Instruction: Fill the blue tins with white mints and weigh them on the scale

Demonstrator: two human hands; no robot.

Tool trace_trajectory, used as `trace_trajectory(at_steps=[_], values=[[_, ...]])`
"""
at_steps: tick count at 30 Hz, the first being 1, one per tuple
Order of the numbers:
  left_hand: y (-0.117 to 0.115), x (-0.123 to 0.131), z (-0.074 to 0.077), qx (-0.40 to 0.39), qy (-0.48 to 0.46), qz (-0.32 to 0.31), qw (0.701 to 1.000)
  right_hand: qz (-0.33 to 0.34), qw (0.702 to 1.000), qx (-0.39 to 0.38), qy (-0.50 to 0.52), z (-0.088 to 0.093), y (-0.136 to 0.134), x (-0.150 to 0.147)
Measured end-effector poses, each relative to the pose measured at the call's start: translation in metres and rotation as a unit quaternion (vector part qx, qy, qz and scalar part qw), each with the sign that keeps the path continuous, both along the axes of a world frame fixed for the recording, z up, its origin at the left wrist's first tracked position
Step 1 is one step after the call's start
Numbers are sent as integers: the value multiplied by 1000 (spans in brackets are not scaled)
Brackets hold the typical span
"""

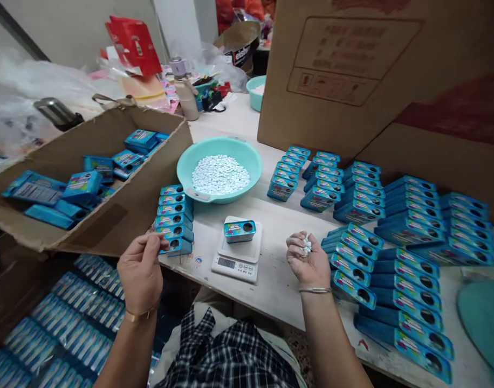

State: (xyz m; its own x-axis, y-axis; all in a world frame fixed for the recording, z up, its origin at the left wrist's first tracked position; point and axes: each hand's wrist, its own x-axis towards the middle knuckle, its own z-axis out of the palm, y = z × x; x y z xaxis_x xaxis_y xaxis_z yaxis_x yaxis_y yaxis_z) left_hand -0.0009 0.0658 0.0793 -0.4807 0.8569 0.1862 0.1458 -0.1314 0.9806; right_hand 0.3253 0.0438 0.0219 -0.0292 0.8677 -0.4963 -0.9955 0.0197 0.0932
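Your right hand [309, 264] is cupped, half closed on a few white tablets [307, 246], just right of the scale [235, 261]. One blue tin [239, 230] sits on the scale. Your left hand [141, 269] has its fingertips pinched together beside the row of tins [174, 215]; I cannot tell whether it grips one. The teal bowl [181, 164] stands on the counter [279, 253] behind the scale.

Bright even indoor light, soft shadows, mild glare on white tabletop [271, 215], wide-angle stretching at edges, corners slightly blurred
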Motion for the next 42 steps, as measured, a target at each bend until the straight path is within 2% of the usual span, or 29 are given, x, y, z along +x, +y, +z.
trace_trajectory(at_steps=[3, 5, 9, 13, 16, 19, 23, 26, 28, 32, 36, 42], values=[[-33, -17, -26, -69, 6, -9, 998, 5, 999, 15, -47, 0, 0, 2], [-51, -21, -37, -102, 7, -18, 995, 11, 997, 23, -78, 1, 0, 2], [-67, -18, -43, -144, 2, -41, 989, 17, 989, 30, -140, 6, 2, -4], [-67, -8, -44, -146, -3, -78, 986, 28, 979, 31, -201, 18, 8, -15], [-62, 0, -46, -120, 16, -120, 985, 30, 972, 34, -231, 31, 17, -25], [-50, 11, -44, -72, 97, -165, 979, 34, 968, 36, -245, 46, 31, -37], [-20, 37, -33, 5, 198, -235, 952, 24, 960, 42, -277, 66, 54, -58], [6, 61, -27, 51, 245, -295, 922, 12, 941, 57, -332, 74, 67, -75], [21, 76, -28, 65, 262, -322, 907, 4, 924, 74, -375, 75, 74, -84], [39, 93, -38, 51, 274, -345, 896, -5, 893, 89, -441, 71, 81, -93], [44, 97, -43, 38, 271, -359, 892, -12, 876, 85, -475, 65, 83, -95], [44, 98, -41, 39, 259, -362, 894, -14, 864, 82, -497, 58, 83, -97]])
